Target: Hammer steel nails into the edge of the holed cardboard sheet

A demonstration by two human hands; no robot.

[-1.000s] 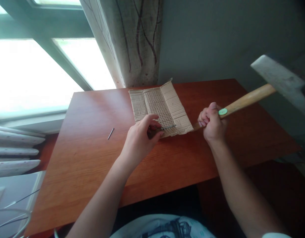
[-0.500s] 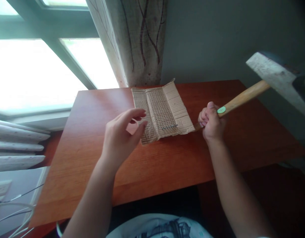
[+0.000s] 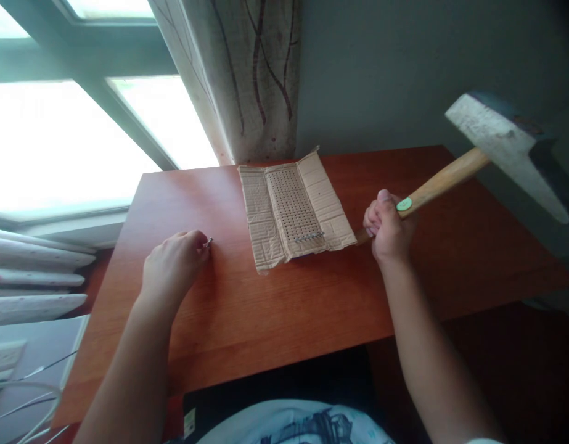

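My right hand (image 3: 389, 228) is wrapped around the wooden handle of a hammer (image 3: 444, 182). The grey metal head is raised at the right, above the table. Low over the table at left, my left hand (image 3: 176, 262) has its fingertips pinched on a small shiny metal piece (image 3: 210, 242), too small to tell whether it is a screw or a nail. Between the hands lies an unfolded piece of cardboard (image 3: 266, 231), its middle panel covered in rows of small holes. A row of several small metal fasteners (image 3: 309, 237) runs along the near end of that panel.
The cardboard rests on a reddish-brown wooden table (image 3: 247, 320). Behind stand a patterned curtain (image 3: 256, 74) and a grey wall (image 3: 372, 74), with a bright window (image 3: 57, 142) to the left. Cables (image 3: 34, 394) and a wall socket (image 3: 7, 357) are at lower left.
My left hand has moved left and down from the cardboard's edge to the table, its fingers closing on the small metal piece. The right hand still holds the hammer raised.
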